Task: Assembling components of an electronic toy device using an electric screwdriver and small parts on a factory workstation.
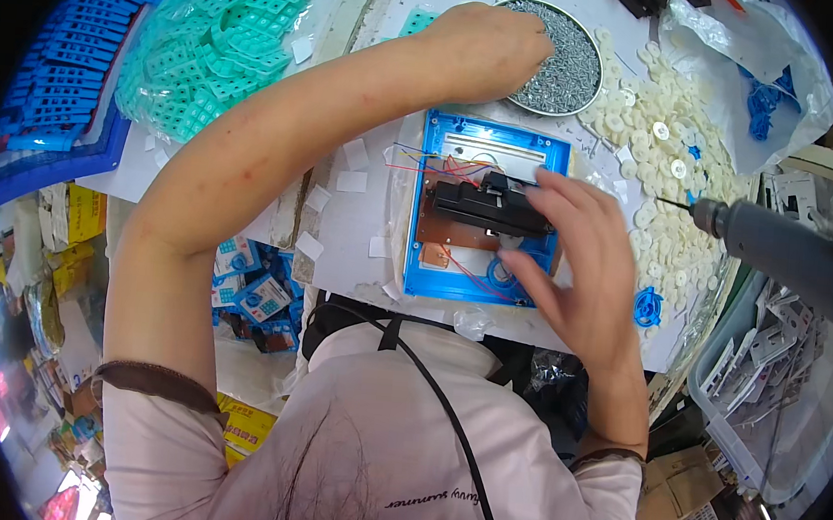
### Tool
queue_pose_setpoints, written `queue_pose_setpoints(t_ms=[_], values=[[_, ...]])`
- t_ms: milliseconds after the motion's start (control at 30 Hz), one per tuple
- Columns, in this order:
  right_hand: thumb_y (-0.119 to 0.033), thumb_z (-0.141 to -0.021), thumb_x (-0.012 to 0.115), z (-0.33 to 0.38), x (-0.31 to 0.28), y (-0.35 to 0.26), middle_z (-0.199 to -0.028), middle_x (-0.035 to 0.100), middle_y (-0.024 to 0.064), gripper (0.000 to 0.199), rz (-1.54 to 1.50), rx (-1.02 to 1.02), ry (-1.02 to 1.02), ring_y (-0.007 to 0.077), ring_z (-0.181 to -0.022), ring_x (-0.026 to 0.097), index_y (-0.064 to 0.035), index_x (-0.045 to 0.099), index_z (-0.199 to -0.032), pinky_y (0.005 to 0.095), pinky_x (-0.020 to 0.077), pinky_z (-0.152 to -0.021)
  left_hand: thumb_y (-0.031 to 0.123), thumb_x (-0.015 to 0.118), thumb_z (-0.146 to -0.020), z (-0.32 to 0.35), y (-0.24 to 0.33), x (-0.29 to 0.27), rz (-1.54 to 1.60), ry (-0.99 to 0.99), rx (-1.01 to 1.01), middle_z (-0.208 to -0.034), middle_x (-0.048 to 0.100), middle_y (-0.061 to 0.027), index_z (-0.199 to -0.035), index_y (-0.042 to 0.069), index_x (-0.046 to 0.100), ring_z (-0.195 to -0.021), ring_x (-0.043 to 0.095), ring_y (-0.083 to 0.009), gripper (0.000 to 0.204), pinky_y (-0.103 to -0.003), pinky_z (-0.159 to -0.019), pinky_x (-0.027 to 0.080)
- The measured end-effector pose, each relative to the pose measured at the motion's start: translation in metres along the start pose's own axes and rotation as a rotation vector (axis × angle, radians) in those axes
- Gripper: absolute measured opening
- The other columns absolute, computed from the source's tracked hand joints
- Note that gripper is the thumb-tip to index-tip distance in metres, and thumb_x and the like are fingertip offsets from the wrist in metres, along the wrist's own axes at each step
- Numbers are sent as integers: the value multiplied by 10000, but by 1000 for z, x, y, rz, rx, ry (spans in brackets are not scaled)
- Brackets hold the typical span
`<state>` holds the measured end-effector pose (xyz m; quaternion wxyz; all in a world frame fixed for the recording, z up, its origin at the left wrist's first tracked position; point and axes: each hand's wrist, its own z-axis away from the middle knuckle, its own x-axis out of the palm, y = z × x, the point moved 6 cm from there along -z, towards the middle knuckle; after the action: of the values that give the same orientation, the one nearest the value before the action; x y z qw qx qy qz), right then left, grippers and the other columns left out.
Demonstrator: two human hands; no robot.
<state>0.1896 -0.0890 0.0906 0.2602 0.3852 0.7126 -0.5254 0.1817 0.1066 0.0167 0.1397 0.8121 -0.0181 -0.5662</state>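
My left hand [494, 55] reaches over the round tin [600, 72] of small grey metal screws [563, 65]. Its fingers are curled at the left side of the screws, and what they pinch is hidden. In front of me lies a blue rectangular plastic casing [416, 260] with a brown circuit board [438, 225] and thin coloured wires [452, 169]. A long black plastic part [473, 206] lies across the board. At its right end, my right hand [586, 248] has fingers above and thumb below, gripping it.
A power screwdriver [775, 245] points in from the right. Many off-white round plastic pieces [661, 147] spread behind it. Turquoise keypad sheets [208, 57] and stacked blue plastic parts [58, 71] fill the left. A clear bin [715, 416] of metal plates stands lower right.
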Motion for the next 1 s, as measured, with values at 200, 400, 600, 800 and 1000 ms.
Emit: queue_pose_setpoints(t_ms=[200, 400, 600, 800, 1000], values=[[-182, -901, 562, 81, -171, 14, -1160, 669, 180, 394, -334, -263, 972, 341, -1121, 618, -24, 584, -1262, 571, 463, -1007, 280, 604, -898, -5, 1, 1, -75, -106, -27, -909, 708, -74, -880, 96, 721, -864, 699, -300, 219, -440, -731, 557], [-301, -983, 585, 0, -134, 64, -988, 585, 89, 493, -837, -89, 315, 191, -846, 527, -72, 444, -1396, 407, 449, -776, 324, 629, -911, 3, 6, -14, -93, 112, 48, -875, 670, -95, -946, 88, 704, -894, 679, -298, 250, -411, -768, 529], [-262, -961, 649, -20, -83, 44, -838, 586, 39, 424, -1061, -62, 358, 147, -693, 490, -84, 489, -1311, 327, 412, -645, 242, 762, -827, 52, 45, -82, 407, 162, -3, -982, 661, -81, -995, 76, 679, -916, 627, -290, 250, -416, -828, 459], [-337, -993, 629, -43, -67, 8, -794, 525, -66, 333, -1170, -191, 249, 64, -683, 426, -145, 571, -1260, 266, 366, -680, 222, 819, -744, 70, 93, -88, 319, 223, 98, -930, 659, -9, -974, 122, 708, -882, 610, -204, 274, -418, -898, 374], [-349, -990, 639, -52, -66, -6, -789, 532, -68, 325, -1211, -217, 212, 66, -684, 441, -157, 579, -1244, 263, 369, -676, 175, 816, -733, 74, 97, -84, 272, 232, 108, -859, 650, 7, -923, 135, 695, -826, 598, -185, 229, -411, -881, 352]])
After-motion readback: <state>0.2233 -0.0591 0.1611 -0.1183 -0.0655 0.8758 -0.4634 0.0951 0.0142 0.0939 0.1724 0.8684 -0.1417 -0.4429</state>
